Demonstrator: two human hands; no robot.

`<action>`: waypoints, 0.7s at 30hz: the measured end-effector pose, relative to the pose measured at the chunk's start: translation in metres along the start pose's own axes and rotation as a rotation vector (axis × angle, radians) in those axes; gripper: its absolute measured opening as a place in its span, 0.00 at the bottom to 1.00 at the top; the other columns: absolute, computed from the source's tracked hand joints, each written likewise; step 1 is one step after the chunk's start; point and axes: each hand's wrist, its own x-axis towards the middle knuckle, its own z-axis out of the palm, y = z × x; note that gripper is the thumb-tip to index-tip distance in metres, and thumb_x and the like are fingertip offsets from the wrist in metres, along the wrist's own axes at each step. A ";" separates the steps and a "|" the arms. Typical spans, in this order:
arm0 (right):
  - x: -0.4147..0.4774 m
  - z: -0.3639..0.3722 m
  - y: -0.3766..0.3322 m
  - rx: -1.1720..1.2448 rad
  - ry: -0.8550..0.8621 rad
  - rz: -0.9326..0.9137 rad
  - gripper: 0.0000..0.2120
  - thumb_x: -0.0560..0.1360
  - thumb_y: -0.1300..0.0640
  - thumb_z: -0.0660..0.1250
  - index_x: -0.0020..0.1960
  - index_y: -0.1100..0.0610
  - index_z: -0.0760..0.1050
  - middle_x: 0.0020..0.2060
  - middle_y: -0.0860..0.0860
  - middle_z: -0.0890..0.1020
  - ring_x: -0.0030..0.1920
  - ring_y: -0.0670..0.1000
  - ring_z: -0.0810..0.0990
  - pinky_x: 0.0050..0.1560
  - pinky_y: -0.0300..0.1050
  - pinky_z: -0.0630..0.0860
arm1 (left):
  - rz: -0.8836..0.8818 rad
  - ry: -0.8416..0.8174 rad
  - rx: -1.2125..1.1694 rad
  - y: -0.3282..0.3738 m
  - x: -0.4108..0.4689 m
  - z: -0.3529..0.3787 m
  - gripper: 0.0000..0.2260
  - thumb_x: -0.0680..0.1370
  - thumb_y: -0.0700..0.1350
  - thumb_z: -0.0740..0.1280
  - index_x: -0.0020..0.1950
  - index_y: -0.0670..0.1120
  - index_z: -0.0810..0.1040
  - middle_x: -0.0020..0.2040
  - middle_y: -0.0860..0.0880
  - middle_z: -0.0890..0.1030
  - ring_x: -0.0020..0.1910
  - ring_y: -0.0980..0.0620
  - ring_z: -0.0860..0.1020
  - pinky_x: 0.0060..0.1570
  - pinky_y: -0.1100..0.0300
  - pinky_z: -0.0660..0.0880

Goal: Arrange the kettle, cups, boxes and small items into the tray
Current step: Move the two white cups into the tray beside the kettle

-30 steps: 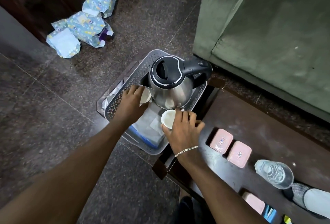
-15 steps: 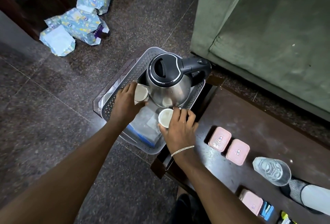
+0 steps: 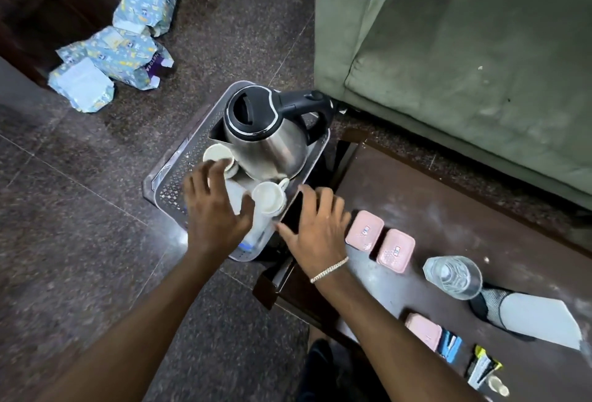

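A grey perforated tray (image 3: 179, 177) holds a steel kettle (image 3: 266, 142) with a black lid and handle. Two white cups sit in front of it: one (image 3: 218, 154) by the spout, another (image 3: 269, 198) nearer the table. A clear box with a blue edge lies under my left hand (image 3: 214, 212), which hovers open over the tray, fingertips near the first cup. My right hand (image 3: 315, 225) is open, spread over the tray's right rim beside the second cup. Two pink boxes (image 3: 379, 239) and a third pink box (image 3: 423, 331) lie on the dark table.
A dark wooden table (image 3: 448, 203) carries a water bottle (image 3: 453, 276), small sachets (image 3: 480, 366) and a white-grey item (image 3: 531, 315). A green sofa (image 3: 464, 49) stands behind. Patterned packages (image 3: 121, 49) lie on the stone floor at the upper left.
Both hands have let go of the white cups, which now stand in the tray, and have drawn back with fingers spread.
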 end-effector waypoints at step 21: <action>-0.068 -0.011 0.214 -0.271 -0.345 0.062 0.47 0.61 0.41 0.78 0.72 0.60 0.65 0.64 0.56 0.73 0.63 0.58 0.74 0.56 0.56 0.69 | 0.485 -0.875 0.272 0.130 -0.063 0.173 0.46 0.69 0.52 0.79 0.81 0.48 0.58 0.79 0.47 0.61 0.70 0.41 0.69 0.61 0.40 0.77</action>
